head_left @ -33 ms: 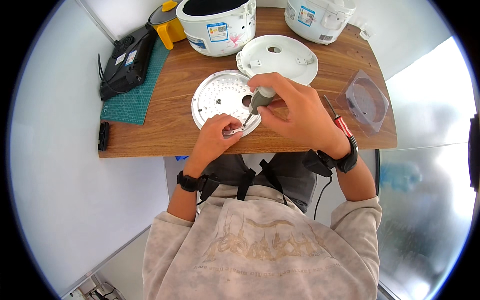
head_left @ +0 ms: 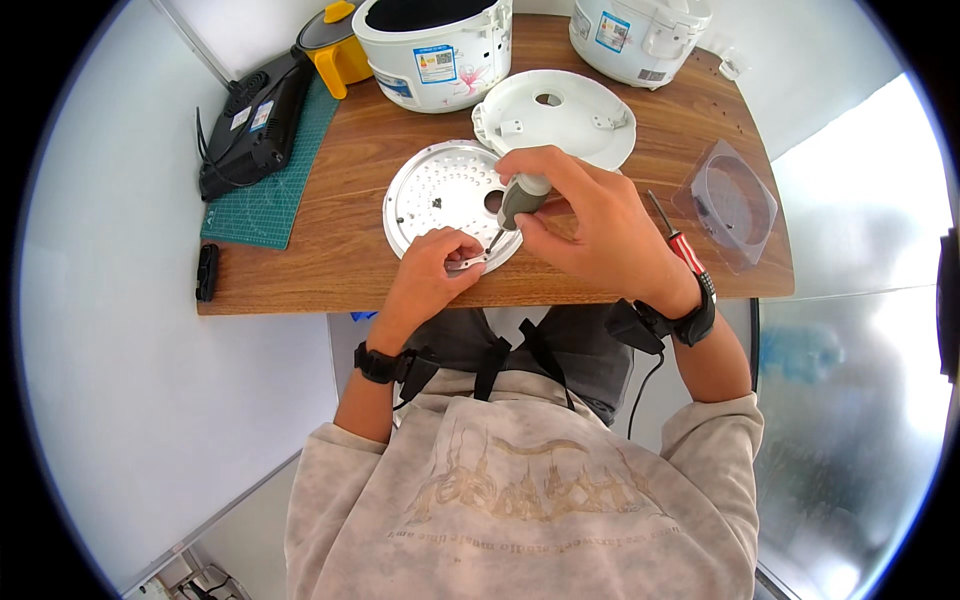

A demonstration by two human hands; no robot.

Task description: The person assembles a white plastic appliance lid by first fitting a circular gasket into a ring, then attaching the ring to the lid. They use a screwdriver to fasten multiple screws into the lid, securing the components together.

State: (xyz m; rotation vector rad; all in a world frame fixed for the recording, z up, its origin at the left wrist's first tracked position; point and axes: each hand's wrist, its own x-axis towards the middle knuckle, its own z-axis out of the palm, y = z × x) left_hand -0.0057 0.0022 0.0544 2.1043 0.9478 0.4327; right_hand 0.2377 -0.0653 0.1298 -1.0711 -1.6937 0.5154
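My right hand (head_left: 610,230) grips the grey handle of a screwdriver (head_left: 524,198), tilted with its thin shaft pointing down and to the left. Its tip meets one end of a small pale strip-shaped part (head_left: 468,264) at the near rim of a round silver metal plate (head_left: 462,190). My left hand (head_left: 432,275) pinches that small part between thumb and fingers, partly covering it. Holes and raised dots cover the plate, with a larger round opening near its right side. Behind it lies a white plastic lid (head_left: 575,125) with an oval opening.
Two white rice cooker bodies (head_left: 480,85) (head_left: 650,45) stand at the back. A yellow-handled pot (head_left: 335,50), a black device (head_left: 255,140) and a green cutting mat (head_left: 270,215) are left. On the right lie a red-handled screwdriver (head_left: 686,252) and a clear plastic tray (head_left: 735,205).
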